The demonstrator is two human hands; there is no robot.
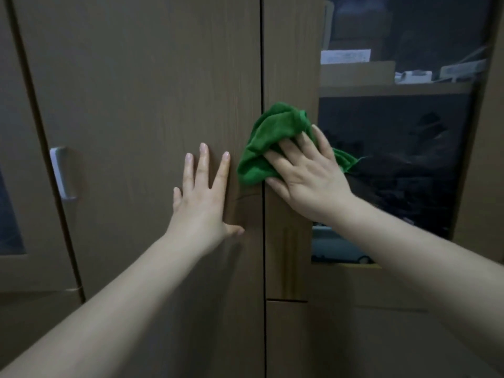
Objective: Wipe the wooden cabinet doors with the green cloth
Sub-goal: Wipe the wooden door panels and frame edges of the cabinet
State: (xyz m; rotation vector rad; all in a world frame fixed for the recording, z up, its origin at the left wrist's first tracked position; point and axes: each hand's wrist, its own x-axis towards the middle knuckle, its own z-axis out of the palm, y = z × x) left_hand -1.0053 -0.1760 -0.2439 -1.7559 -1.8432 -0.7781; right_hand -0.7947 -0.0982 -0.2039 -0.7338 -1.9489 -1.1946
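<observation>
A plain wooden cabinet door (136, 91) fills the middle of the view. My left hand (201, 197) lies flat on it with fingers spread and straight. A dark seam separates it from the right door's wooden frame (289, 50). The crumpled green cloth (270, 137) sits across that seam, mostly on the right door's frame. My right hand (308, 178) presses the cloth against the wood with straight fingers laid over it. Part of the cloth sticks out past the hand on the right.
The right door has a dark glass pane (403, 159) showing shelves with boxes and papers behind it. A white handle (61, 173) sits at the middle door's left edge. Another door with glass (11, 214) is at the far left.
</observation>
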